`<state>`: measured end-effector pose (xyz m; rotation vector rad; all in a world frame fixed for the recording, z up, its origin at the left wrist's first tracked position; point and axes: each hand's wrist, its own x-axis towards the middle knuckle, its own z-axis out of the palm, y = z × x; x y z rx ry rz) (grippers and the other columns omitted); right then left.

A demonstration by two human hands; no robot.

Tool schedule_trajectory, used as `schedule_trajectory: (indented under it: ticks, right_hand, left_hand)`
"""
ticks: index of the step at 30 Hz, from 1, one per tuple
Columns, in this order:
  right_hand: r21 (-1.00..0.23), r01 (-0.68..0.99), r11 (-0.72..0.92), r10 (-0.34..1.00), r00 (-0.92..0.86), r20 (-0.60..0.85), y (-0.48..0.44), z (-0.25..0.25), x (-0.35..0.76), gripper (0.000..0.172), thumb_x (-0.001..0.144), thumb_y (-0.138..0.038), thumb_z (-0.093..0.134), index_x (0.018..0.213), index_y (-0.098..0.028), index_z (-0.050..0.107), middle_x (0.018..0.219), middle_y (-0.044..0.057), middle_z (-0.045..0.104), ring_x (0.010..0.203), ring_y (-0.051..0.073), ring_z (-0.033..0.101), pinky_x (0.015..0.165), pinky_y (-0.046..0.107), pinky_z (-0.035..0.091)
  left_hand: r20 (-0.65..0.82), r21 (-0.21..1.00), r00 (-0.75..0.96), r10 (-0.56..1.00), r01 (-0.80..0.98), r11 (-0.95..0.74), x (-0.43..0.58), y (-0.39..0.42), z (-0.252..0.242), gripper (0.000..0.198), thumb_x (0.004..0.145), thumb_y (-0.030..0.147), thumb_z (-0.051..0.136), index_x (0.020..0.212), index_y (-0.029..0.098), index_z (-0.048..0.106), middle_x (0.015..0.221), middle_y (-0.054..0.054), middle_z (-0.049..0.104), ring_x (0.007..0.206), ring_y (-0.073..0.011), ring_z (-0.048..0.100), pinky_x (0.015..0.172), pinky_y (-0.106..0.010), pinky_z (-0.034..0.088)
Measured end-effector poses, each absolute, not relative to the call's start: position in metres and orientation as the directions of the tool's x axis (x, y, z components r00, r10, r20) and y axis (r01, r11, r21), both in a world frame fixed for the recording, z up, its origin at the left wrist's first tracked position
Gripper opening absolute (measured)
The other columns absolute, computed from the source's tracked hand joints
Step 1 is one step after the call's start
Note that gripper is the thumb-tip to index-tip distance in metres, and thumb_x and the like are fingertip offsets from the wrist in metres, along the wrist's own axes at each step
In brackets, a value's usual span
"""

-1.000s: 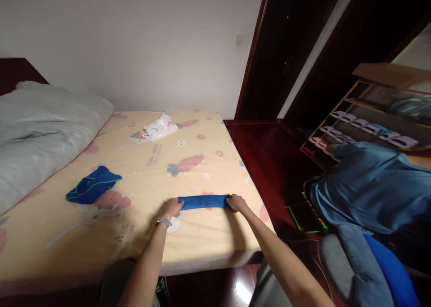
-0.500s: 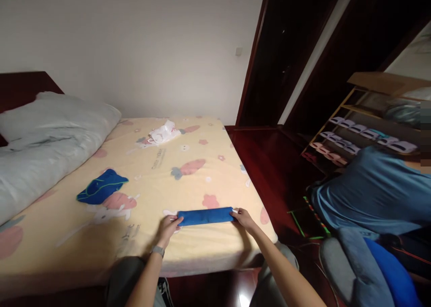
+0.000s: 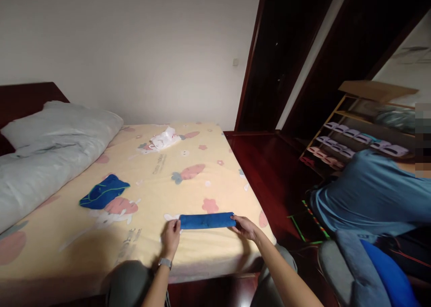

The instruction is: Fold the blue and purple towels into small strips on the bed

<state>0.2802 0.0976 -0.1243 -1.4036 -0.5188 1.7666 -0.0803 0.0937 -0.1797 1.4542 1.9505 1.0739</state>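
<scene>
A blue cloth folded into a long narrow strip (image 3: 206,220) lies across the near part of a bed covered by a yellow sheet with carrot and flower prints (image 3: 188,190). My left hand (image 3: 170,237) pinches the strip's left end, fingers closed on it. My right hand (image 3: 245,226) grips the right end the same way. A watch sits on my left wrist. A second blue garment with green trim (image 3: 103,191) lies crumpled further left on the sheet.
A grey duvet (image 3: 50,141) is heaped on the bed's left side. A white plastic bag (image 3: 163,138) lies near the far edge. To the right are dark red floor, a shoe rack with slippers (image 3: 353,141), and blue fabric on a chair (image 3: 373,195).
Both hands drew the folded strip toward the near edge of the bed, and the view tilted up slightly. The strip looks flatter now.
</scene>
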Motion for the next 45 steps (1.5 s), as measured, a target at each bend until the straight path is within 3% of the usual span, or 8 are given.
schedule_trajectory:
  ticks: [4, 11, 20, 26, 31, 37, 41, 45]
  right_hand:
    - [-0.726, -0.393, -0.564, 0.794, -0.019, -0.607, 0.077, -0.12, 0.303, 0.019, 0.077, -0.026, 0.078, 0.082, -0.018, 0.062, 0.073, 0.001, 0.066, 0.068, 0.012, 0.066, 0.062, 0.019, 0.059]
    - [-0.773, -0.385, -0.505, 0.807, 0.107, -0.58, 0.048, -0.127, 0.336, 0.02, 0.072, -0.025, 0.08, 0.072, -0.018, 0.061, 0.067, 0.001, 0.064, 0.061, 0.012, 0.063, 0.058, 0.02, 0.055]
    - [-0.833, -0.263, -0.487, 0.818, 0.197, -0.541, 0.084, -0.131, 0.33, 0.01, 0.072, -0.017, 0.073, 0.08, -0.016, 0.067, 0.069, 0.001, 0.067, 0.061, 0.013, 0.063, 0.057, 0.021, 0.054]
    - [-0.837, -0.232, -0.496, 0.825, 0.172, -0.537, 0.105, -0.107, 0.331, 0.01, 0.074, -0.019, 0.074, 0.082, -0.016, 0.068, 0.074, 0.003, 0.067, 0.067, 0.015, 0.065, 0.062, 0.026, 0.058]
    - [-0.9, -0.233, -0.368, 0.925, 0.011, -0.381, 0.146, -0.04, 0.325, 0.011, 0.079, -0.021, 0.074, 0.085, -0.013, 0.07, 0.085, 0.007, 0.07, 0.075, 0.015, 0.066, 0.073, 0.026, 0.059]
    - [-0.943, -0.233, -0.239, 0.97, -0.024, -0.24, 0.213, 0.032, 0.319, 0.014, 0.081, -0.021, 0.074, 0.091, -0.012, 0.072, 0.09, 0.008, 0.072, 0.078, 0.014, 0.067, 0.078, 0.025, 0.059]
    - [-0.954, -0.256, -0.154, 0.988, -0.014, -0.155, 0.261, 0.044, 0.324, 0.018, 0.082, -0.022, 0.074, 0.096, -0.012, 0.072, 0.093, 0.007, 0.072, 0.082, 0.014, 0.068, 0.083, 0.027, 0.059]
    - [-0.949, -0.295, -0.107, 0.991, 0.039, -0.124, 0.313, 0.018, 0.345, 0.017, 0.082, -0.022, 0.073, 0.096, -0.013, 0.071, 0.091, 0.006, 0.071, 0.081, 0.015, 0.067, 0.078, 0.025, 0.06]
  left_hand:
    - [0.246, 0.782, -0.291, 0.925, 0.623, -0.012, -0.083, 0.076, -0.188, 0.031, 0.089, 0.043, 0.048, 0.101, 0.021, 0.066, 0.104, -0.011, 0.071, 0.096, -0.0246, 0.068, 0.085, -0.037, 0.055]
    - [0.318, 0.739, -0.214, 0.924, 0.666, -0.1, -0.083, 0.069, -0.19, 0.026, 0.086, 0.037, 0.049, 0.093, 0.021, 0.068, 0.1, -0.011, 0.069, 0.095, -0.0249, 0.067, 0.088, -0.039, 0.054]
    - [0.098, 0.88, -0.245, 0.965, 0.475, 0.031, -0.091, 0.066, -0.177, 0.033, 0.082, 0.047, 0.053, 0.092, 0.02, 0.07, 0.1, -0.01, 0.074, 0.096, -0.0255, 0.069, 0.087, -0.039, 0.055]
    - [-0.039, 0.975, -0.278, 0.96, 0.198, 0.097, -0.09, 0.071, -0.176, 0.037, 0.077, 0.05, 0.058, 0.09, 0.016, 0.067, 0.096, -0.012, 0.074, 0.087, -0.0252, 0.072, 0.079, -0.038, 0.058]
    - [0.02, 0.924, -0.259, 0.966, 0.373, 0.081, -0.09, 0.074, -0.18, 0.031, 0.079, 0.045, 0.057, 0.089, 0.019, 0.068, 0.092, -0.01, 0.074, 0.085, -0.0242, 0.071, 0.077, -0.035, 0.057]
    - [0.079, 0.822, -0.229, 0.97, 0.566, 0.067, -0.089, 0.086, -0.189, 0.024, 0.083, 0.04, 0.051, 0.085, 0.023, 0.068, 0.087, -0.006, 0.073, 0.081, -0.0221, 0.069, 0.074, -0.032, 0.054]
    - [0.092, 0.776, -0.193, 0.977, 0.629, 0.052, -0.089, 0.094, -0.189, 0.023, 0.083, 0.038, 0.05, 0.082, 0.025, 0.068, 0.084, -0.005, 0.073, 0.077, -0.022, 0.069, 0.073, -0.032, 0.054]
    - [0.074, 0.79, -0.195, 0.978, 0.61, 0.062, -0.098, 0.089, -0.19, 0.024, 0.078, 0.046, 0.054, 0.082, 0.029, 0.07, 0.083, -0.005, 0.075, 0.076, -0.0239, 0.07, 0.071, -0.032, 0.057]
